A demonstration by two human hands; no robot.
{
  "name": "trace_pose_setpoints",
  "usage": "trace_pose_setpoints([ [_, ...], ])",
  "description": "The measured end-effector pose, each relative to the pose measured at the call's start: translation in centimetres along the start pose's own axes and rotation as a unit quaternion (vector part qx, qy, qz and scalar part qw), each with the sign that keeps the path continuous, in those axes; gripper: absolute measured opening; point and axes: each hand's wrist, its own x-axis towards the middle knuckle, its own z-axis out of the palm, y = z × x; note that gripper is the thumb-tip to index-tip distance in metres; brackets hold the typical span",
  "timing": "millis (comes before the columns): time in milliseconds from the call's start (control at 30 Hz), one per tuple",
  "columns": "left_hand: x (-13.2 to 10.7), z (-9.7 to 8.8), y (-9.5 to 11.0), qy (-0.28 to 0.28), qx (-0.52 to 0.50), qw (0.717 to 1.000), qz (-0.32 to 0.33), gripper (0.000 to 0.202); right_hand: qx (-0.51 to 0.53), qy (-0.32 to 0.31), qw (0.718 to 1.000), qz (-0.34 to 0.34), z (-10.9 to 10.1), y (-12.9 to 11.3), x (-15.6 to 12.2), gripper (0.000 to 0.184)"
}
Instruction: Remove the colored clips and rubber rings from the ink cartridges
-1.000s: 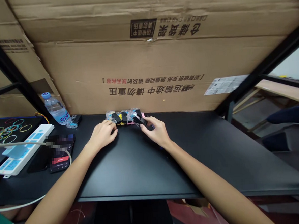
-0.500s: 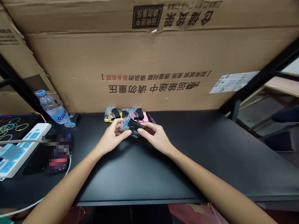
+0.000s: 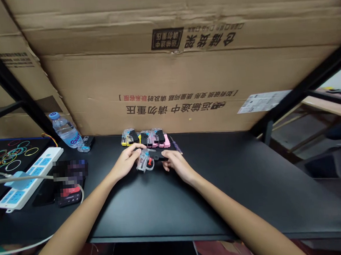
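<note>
Open passage is offered at right across the flat black tabletop [image 3: 248, 169]; the centre is blocked by a bare left hand [image 3: 125, 161], a bare right hand [image 3: 177, 163] and a clear-and-black gun-shaped plastic piece [image 3: 145, 160], the back by tall brown cardboard [image 3: 156, 78], the left by a white power strip [image 3: 40, 166].

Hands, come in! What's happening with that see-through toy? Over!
Left hand at the clear end of the toy. Right hand gripping its black end. Yellow and pink pieces behind, purple tool beside those.

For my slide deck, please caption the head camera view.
Left hand and right hand hold a partly clear toy gun over a black table.
</note>
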Motion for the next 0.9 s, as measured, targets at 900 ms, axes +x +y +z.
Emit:
trace_pose_setpoints([
  [900, -0.3, 1.1, -0.2, -0.049, 0.265, 0.961, 0.061, 0.037, -0.559, 0.177, 0.806, -0.077, -8.3, -0.8, 2.3, 0.058],
])
